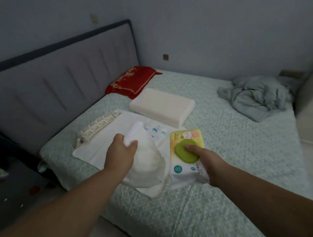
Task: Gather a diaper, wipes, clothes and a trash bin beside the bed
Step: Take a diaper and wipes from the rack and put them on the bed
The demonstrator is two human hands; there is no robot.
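A dim bedroom was seen, with a bed [227,150] covered in a pale green quilted sheet set against a grey padded headboard [58,82]. Near the bed's edge a white changing pad [102,140] had been spread, probably as a clean surface on which the supplies could be collected. Over it, a white diaper [147,161] was gripped at its folded top by the left hand [120,153], fingers curled round the padding, apparently so it could be laid down flat. Just beside it, a pack of wipes [188,160] was held from its right side by the right hand [207,161], the thumb resting on the green lid [186,150]. A patterned cloth [97,125], possibly clothing, lay along the pad's far edge. A cream pillow [162,107], a red pillow [131,80] and a crumpled grey blanket [255,97] lay beyond. No trash bin was visible.
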